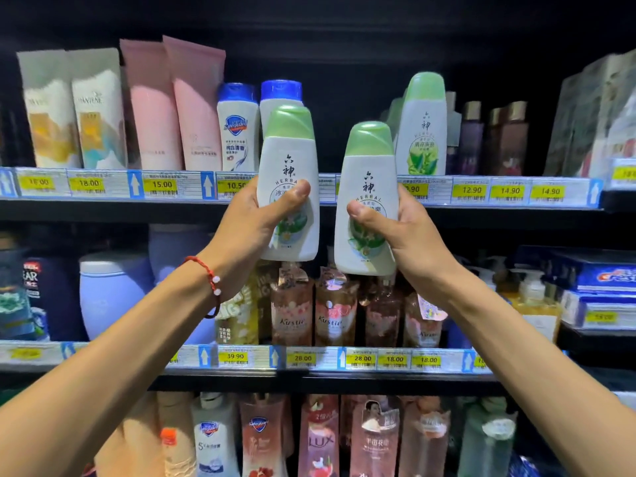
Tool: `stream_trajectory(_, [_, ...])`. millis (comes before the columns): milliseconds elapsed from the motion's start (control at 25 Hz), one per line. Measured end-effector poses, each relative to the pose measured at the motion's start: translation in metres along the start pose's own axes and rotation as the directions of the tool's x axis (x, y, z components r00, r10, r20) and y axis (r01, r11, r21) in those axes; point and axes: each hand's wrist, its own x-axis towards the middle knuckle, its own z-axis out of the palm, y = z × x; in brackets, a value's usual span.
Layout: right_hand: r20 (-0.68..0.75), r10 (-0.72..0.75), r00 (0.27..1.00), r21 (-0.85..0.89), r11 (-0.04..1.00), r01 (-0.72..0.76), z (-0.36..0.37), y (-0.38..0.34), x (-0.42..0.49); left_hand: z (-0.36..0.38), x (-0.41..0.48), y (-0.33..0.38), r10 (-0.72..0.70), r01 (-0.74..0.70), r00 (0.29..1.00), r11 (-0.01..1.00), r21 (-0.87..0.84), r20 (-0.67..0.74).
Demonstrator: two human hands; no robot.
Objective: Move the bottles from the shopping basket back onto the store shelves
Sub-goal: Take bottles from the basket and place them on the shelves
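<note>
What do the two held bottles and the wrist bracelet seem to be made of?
Left bottle and right bottle: likely moulded plastic, matte white bodies, green caps with soft sheen. Bracelet: seemingly braided red cord with two white beads, material unclear.

My left forearm [120, 349] and right forearm [516, 339] are bare all the way up to the wrists. Round my left wrist sits a thin red braided cord bracelet [203, 268], knotted along its length and strung with two small round white beads [216, 279] set one above the other; a darker strand of it loops under the wrist. My left hand [251, 222] and right hand [409, 235] are bare, their thumbnails short and plain
</note>
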Motion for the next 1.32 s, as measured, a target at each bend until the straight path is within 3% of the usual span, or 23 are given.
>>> stream_trajectory(440, [0.004,-0.021,1.000,-0.009,1.000,0.021,-0.048,-0.033,0.006,0.046,0.036,0.029,0.193,-0.193,0.981,0.980,-0.040,0.005])
stream_trajectory(760, [0.003,-0.006,1.000,-0.026,1.000,0.006,-0.068,-0.040,0.003,0.070,0.061,0.048,0.290,-0.285,0.943,0.957,0.055,-0.160])
stream_trajectory(960, [-0.025,0.014,1.000,-0.028,0.999,-0.015,-0.079,-0.037,0.000,0.068,0.080,0.029,0.261,-0.205,0.951,0.933,0.297,-0.163])
stream_trajectory(1120, [-0.043,0.018,0.999,-0.029,0.999,-0.020,-0.089,-0.036,-0.002,0.065,0.090,0.021,0.229,-0.106,0.965,0.787,0.608,-0.127])
stream_trajectory(1320, [-0.064,0.037,0.997,0.002,0.999,-0.037,-0.097,-0.033,-0.001,0.061,0.104,0.029,0.091,-0.019,0.992,0.793,0.610,-0.087])
